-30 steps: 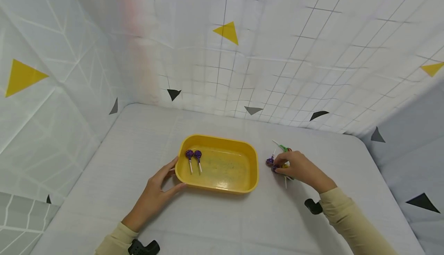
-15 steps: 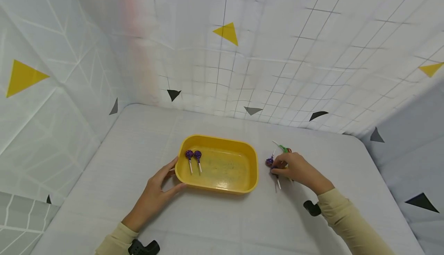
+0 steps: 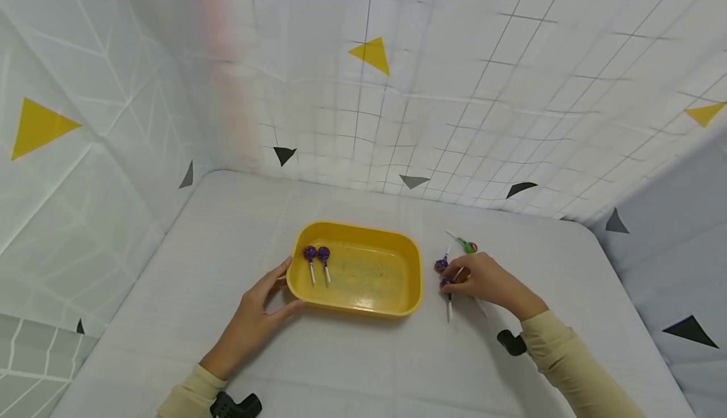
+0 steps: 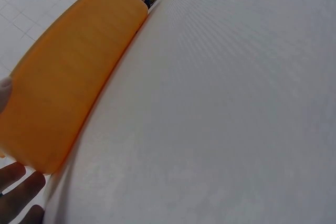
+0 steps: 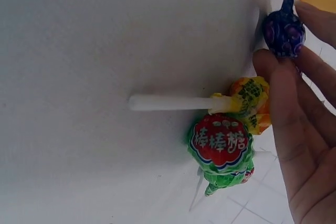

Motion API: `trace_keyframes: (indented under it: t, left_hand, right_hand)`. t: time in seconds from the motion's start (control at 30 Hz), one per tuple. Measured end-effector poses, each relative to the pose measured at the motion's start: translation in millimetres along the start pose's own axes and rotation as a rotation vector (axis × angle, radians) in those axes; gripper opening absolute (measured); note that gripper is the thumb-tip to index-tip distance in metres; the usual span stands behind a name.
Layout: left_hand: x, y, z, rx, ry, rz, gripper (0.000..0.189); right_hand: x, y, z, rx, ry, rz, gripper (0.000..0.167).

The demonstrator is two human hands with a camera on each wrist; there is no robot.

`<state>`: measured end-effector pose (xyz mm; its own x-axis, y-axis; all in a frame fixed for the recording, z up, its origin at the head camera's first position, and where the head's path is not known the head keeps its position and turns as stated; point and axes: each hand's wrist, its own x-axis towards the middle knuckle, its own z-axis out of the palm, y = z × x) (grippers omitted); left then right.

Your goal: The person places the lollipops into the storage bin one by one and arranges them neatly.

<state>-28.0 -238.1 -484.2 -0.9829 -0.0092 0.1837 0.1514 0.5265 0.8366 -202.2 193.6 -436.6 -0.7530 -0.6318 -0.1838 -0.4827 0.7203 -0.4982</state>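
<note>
In the head view a yellow tray [image 3: 363, 309] stands on the white-covered table, with two purple-wrapped lollipops side by side at its left end. My left hand [image 3: 250, 320] holds that end, thumb at the front corner and fingers along the side. Right of the tray, my right hand [image 3: 491, 284] pinches another purple lollipop [image 5: 283, 34] by its wrapped head, its white stick pointing toward me. Just beyond those fingers lie one more purple lollipop [image 3: 441, 264] and a green one [image 3: 468, 246]. Close by the hand, the right wrist view shows a yellow-orange lollipop [image 5: 251, 100] and a green-and-red one [image 5: 220, 140].
White sheeting with printed lines and yellow and dark triangles rises behind and on both sides of the table [image 3: 363, 367]. A dark wrist device [image 3: 512, 341] sits at the right sleeve, another [image 3: 235, 405] at the left sleeve.
My right hand has drawn the purple lollipop slightly toward me, away from the bunch, and its stick has swung to the left. The green lollipop shows more fully. Left hand and tray have stayed put.
</note>
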Motion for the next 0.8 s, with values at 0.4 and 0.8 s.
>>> trace_keyframes:
  t: [0.4,0.8]
  left_hand:
    - [-0.1,2.5,-0.8,-0.007,-0.003,-0.006,0.087]
    - [0.1,2.1,-0.5,-0.010,-0.003,-0.009,0.087]
  right_hand:
    - [-2.3,0.7,-1.0,0.031,-0.013,-0.032,0.019]
    - [-1.4,-1.3,-1.2,0.037,0.000,-0.036,0.018]
